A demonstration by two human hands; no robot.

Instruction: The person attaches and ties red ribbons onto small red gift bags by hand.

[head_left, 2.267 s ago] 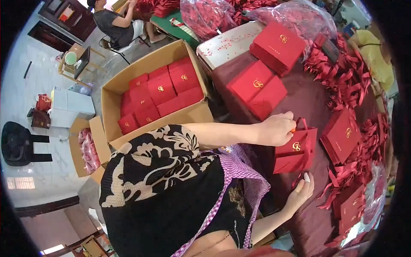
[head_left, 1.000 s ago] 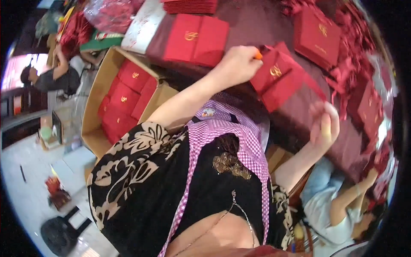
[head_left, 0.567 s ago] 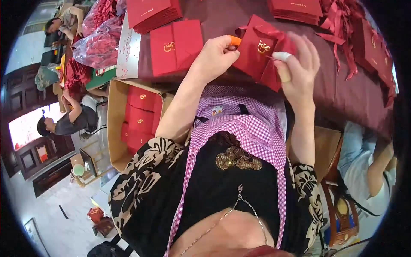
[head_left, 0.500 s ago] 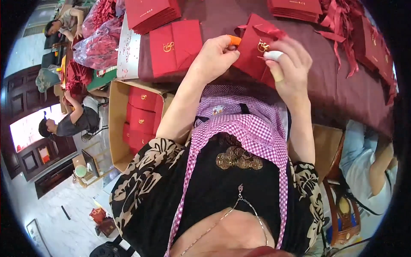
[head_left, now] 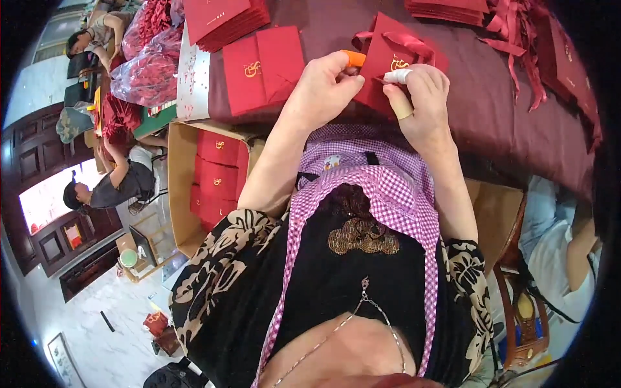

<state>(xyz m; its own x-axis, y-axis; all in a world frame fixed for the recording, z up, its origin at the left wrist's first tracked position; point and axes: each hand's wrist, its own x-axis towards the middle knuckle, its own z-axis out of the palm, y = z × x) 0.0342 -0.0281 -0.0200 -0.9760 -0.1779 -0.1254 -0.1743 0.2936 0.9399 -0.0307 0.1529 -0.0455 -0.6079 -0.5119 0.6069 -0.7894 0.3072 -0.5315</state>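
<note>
A red paper gift bag (head_left: 413, 59) with a gold emblem and a red ribbon lies at a slant on the cloth-covered table. My left hand (head_left: 326, 87), with an orange cover on one fingertip, is closed on the bag's left edge. Over the bag's front, just below the emblem, my right hand (head_left: 422, 103) is closed in a pinch. White and yellowish wraps cover two of its fingertips. What sits between those fingertips is too small to make out. A flat red folded packet (head_left: 275, 71) with a gold emblem rests to the left of my left hand.
Stacks of red bags (head_left: 226, 26) line the far side of the dark red tablecloth (head_left: 479, 129). Red ribbons (head_left: 514, 58) hang at right. Below the table's left end stands a cardboard box (head_left: 181, 194) holding red packets. Other people sit at far left and right.
My right hand has moved left and a little nearer, and its fingers have drawn together over the bag's front. The left hand stays at the bag's edge.
</note>
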